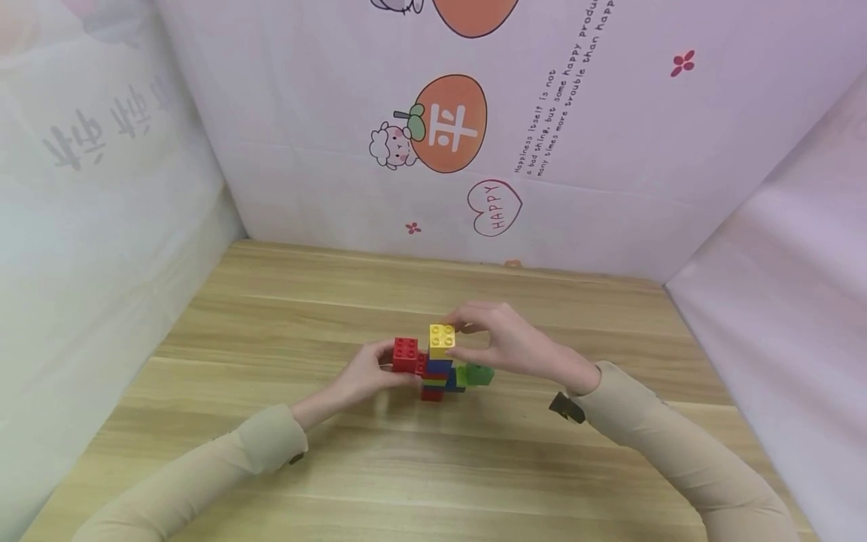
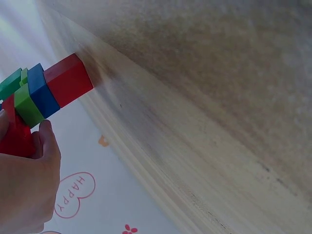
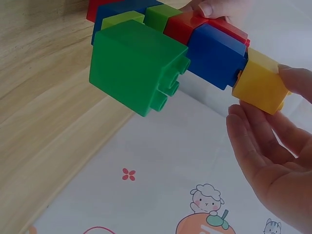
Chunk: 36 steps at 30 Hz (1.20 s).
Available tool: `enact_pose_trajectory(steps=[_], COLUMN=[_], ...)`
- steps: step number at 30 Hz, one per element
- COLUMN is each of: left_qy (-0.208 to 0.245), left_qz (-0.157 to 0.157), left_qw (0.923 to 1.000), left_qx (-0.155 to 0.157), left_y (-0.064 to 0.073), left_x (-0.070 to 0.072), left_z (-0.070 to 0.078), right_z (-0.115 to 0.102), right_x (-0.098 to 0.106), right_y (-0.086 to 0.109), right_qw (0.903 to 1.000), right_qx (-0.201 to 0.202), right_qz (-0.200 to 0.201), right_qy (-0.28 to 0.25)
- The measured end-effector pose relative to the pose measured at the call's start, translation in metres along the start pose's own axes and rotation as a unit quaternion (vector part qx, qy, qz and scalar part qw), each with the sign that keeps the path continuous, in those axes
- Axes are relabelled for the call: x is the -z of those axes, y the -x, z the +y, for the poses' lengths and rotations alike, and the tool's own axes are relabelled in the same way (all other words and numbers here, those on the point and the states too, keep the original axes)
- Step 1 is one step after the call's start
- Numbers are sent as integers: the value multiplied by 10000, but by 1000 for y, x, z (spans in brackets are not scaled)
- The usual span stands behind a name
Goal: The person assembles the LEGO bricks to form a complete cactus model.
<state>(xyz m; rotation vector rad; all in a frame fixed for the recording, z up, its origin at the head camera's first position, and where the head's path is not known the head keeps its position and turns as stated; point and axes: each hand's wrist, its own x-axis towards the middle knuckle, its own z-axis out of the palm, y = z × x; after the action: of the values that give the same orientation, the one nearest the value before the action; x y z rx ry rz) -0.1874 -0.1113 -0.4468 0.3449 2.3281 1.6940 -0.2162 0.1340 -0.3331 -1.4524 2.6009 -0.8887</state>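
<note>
Several toy building bricks stand joined in a branching stack at the middle of the table. My right hand (image 1: 511,342) pinches a yellow brick (image 1: 442,339) between thumb and fingers at the top. That brick sits right against a blue brick (image 3: 217,56), with a thin dark seam between them. From the left, my left hand (image 1: 359,374) grips the stack around its red bricks (image 1: 406,354). A dark green brick (image 3: 131,63) juts out to the right, its studs facing outward. The lowest red brick (image 2: 68,80) is at the table surface.
The wooden table (image 1: 271,301) is enclosed by a printed white sheet (image 1: 325,113) at the back and plain-looking sheets at both sides. A dark strap (image 1: 566,407) hangs at the right sleeve (image 1: 630,414).
</note>
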Motion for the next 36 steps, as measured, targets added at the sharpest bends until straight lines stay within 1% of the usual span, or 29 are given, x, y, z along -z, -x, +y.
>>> enact_pose_trajectory(steps=[6,11,18,26,30,36], left_qy=[45,46,71,188,171,127], left_qz=[-6,-15,-32,9,47,49], left_qw=[10000,10000,9999,9998,9998,9998], left_qx=[-49,-65,-82,-74,-86,-118], left_y=[-1,-1,0,-1,-1,-1], left_x=[-1,-1,-1,-1,-1,-1], left_z=[-3,-3,-1,-4,-4,-3], right_z=[-1,-1,0,3,4,4], right_x=[-1,-1,-5,-8,-9,-8], right_y=[-1,-2,0,3,4,4], right_qw=[10000,10000,9996,9987,9984,9985], right_qx=[-16,-43,-94,-218,-329,-310], right_qz=[-1,34,182,302,301,254], right_qy=[-48,-55,-218,-347,-358,-364])
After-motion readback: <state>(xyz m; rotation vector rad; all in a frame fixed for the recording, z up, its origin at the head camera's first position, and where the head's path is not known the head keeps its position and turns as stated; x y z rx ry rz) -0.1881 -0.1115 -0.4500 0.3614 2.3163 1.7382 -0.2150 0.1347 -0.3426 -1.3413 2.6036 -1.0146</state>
